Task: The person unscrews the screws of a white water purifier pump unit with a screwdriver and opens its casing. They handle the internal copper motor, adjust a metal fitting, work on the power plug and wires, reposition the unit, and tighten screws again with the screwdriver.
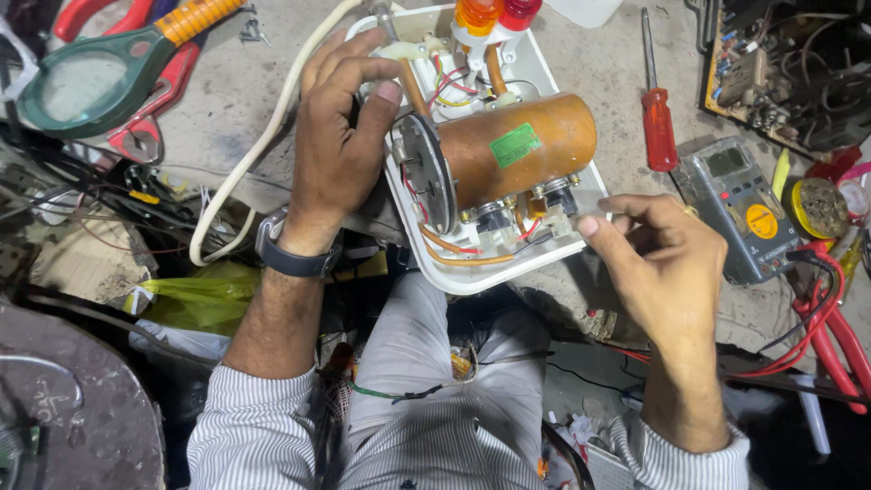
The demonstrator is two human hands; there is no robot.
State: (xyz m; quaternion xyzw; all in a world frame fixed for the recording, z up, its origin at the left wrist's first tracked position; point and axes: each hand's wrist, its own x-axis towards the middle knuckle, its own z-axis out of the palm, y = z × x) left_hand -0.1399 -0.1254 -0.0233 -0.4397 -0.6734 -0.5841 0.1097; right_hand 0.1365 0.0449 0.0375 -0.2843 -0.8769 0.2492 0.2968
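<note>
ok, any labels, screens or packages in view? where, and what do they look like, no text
Green rectangular sticker label: on the side of the copper-coloured cylindrical tank, slightly tilted, pale print.
Small greyish rectangular screen: at the top of the grey handheld multimeter with a yellow dial, right of the white casing; display content not legible.
Yellow-green plastic bag: crumpled, below the left hand.

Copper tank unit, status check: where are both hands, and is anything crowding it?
Left hand gripping white housing beside copper tank. Right hand pinching at lower right corner fittings. Red screwdriver and multimeter close by at right.
</note>
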